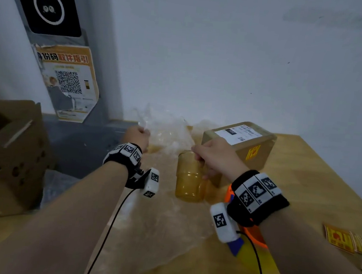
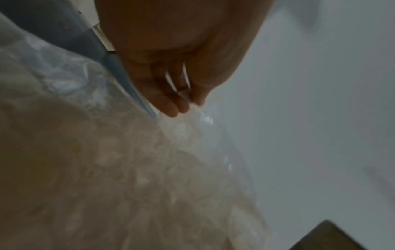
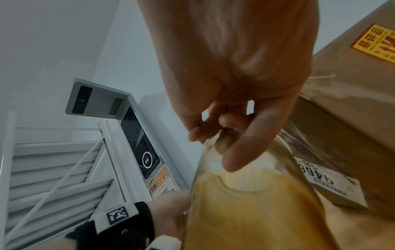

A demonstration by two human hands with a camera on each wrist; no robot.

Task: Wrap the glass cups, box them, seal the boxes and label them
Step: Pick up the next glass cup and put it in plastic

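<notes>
While the right hand (image 1: 214, 153) is pinching the glass cup (image 1: 190, 178) by its rim, the cup is hanging above the bench (image 1: 306, 172). The left hand (image 1: 136, 137) is gripping bubble wrap (image 1: 167, 128), fingers (image 2: 171, 104) closed on it.

My forearms are bare. Each wrist wears a black band (image 1: 260, 198) set with white blocks printed in black square-code markers. A white marker-tagged camera pod (image 1: 151, 184) hangs under each wrist, and a thin black cable (image 1: 107, 229) trails back from each.
</notes>
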